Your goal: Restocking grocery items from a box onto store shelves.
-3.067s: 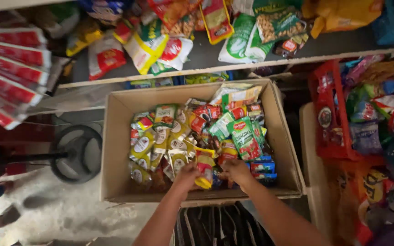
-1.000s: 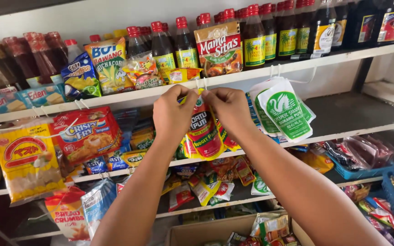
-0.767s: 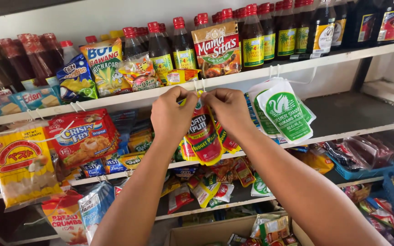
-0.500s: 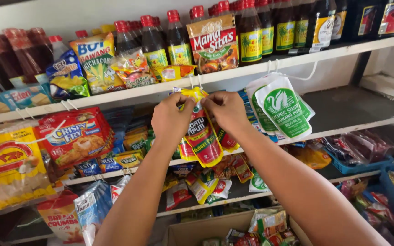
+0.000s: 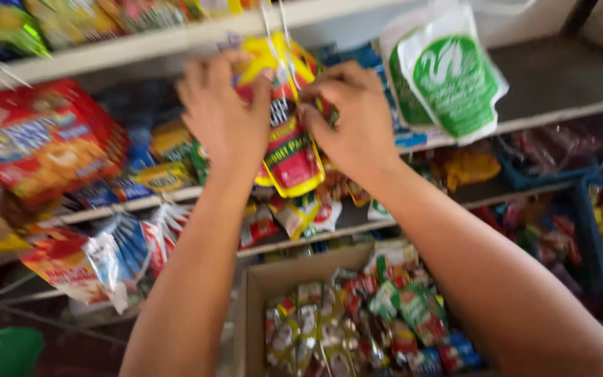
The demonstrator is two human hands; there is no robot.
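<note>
Against the shop shelf (image 5: pixel 141 45), the red-and-yellow sachet strip (image 5: pixel 289 150) hangs lengthwise straight down between my hands, left hand (image 5: pixel 221 115) and right hand (image 5: pixel 354 119) both pinching its top.

Your left hand (image 5: pixel 221 112) and right hand (image 5: pixel 354 119) are both bare, without gloves, rings or a watch, and your forearms run uncovered down to the bottom edge of the view, with no sleeve showing on either one.
</note>
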